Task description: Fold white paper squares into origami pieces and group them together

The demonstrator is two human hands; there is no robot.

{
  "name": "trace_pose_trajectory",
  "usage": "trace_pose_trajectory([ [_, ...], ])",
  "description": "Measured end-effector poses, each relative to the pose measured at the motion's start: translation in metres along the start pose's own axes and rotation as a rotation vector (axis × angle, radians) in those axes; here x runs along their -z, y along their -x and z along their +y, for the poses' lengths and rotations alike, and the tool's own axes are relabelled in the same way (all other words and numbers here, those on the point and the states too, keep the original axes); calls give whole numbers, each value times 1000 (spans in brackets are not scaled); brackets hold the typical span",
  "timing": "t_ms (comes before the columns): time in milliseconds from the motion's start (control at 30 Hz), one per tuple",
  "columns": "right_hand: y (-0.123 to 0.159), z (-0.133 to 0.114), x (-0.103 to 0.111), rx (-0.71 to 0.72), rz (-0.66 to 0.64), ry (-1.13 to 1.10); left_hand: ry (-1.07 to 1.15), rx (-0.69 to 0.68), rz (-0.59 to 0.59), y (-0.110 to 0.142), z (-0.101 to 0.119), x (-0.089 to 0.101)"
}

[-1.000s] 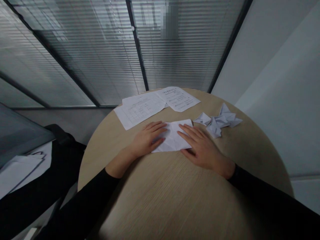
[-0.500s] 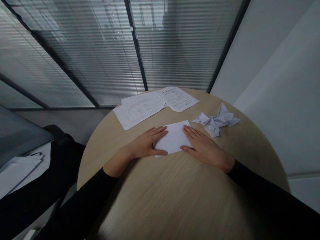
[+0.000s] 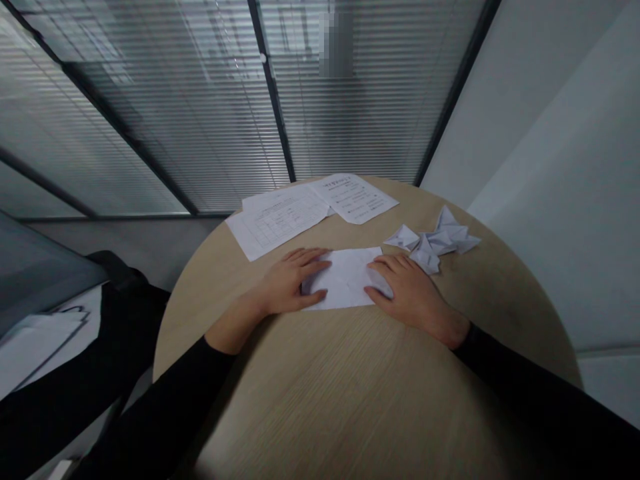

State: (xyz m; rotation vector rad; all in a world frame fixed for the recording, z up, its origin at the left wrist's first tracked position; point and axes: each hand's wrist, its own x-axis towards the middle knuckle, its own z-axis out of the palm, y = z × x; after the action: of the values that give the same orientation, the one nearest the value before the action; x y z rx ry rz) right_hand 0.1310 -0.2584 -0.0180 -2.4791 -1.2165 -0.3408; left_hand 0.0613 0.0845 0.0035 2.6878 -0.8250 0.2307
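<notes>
A white sheet of paper (image 3: 347, 277) lies flat on the wooden table between my two hands. My left hand (image 3: 287, 283) rests on its left end, fingers stretched and thumb apart along the near side. Over the right end lies my right hand (image 3: 407, 287), its fingers a little bent and its thumb spread away from them on the paper. Both hands are open and touch the paper. Parts of the sheet's ends are hidden under the fingers. Just beyond my right hand sit several folded white paper shapes (image 3: 435, 240), close together.
Printed sheets (image 3: 287, 217) overlap at the far side of the round table (image 3: 320, 387). A glass partition with blinds (image 3: 200, 120) stands behind it, and a wall (image 3: 560, 200) is on the right. At left, papers (image 3: 45, 340) lie on something black.
The paper has turned slightly, its right end moving nearer to me, and now lies straighter. My left hand has shifted a little left; the fingers of my right hand have bent more.
</notes>
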Motion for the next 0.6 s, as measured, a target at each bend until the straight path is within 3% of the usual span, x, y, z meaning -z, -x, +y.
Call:
trace_pose_trajectory([
  [167, -2, -6, 10, 102, -8, -135, -87, 125, 149, -4, -2, 1],
  [433, 2, -15, 10, 325, -75, -369, -63, 86, 80, -4, 5, -5],
  [600, 3, -15, 10, 376, -114, -414, -78, 116, 90, -5, 4, -5],
])
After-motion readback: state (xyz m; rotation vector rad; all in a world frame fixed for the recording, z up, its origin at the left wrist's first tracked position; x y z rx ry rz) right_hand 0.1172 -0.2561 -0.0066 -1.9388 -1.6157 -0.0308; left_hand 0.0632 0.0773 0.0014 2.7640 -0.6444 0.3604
